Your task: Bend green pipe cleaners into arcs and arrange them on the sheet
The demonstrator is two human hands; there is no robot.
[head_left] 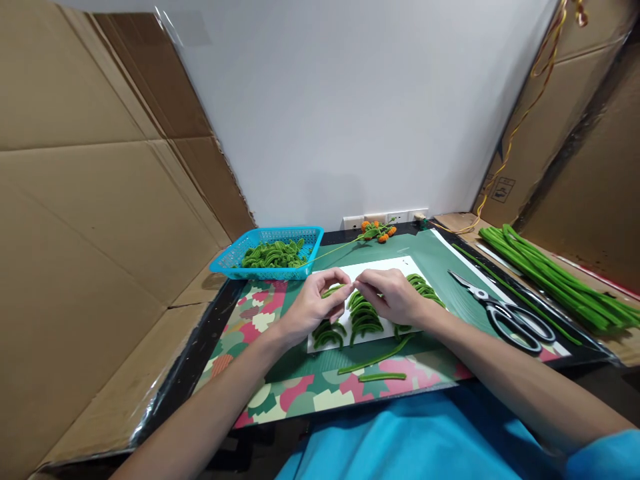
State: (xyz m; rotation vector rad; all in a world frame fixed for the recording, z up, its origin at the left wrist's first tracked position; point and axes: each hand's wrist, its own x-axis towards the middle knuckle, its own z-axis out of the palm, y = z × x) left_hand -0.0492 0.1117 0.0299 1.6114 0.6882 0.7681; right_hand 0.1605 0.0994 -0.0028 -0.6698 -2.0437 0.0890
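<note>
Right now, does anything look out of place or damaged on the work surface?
Only mildly: a longer green strip and a shorter green strip lie loose on the near part of the mat, while the curved green pieces line up in columns on the white sheet. I see nothing damaged.

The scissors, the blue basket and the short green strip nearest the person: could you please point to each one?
Scissors [481, 294]: head view, on the pivot.
Blue basket [267, 274]: head view, on the front wall.
Short green strip [383, 377]: head view, on its middle.
</note>
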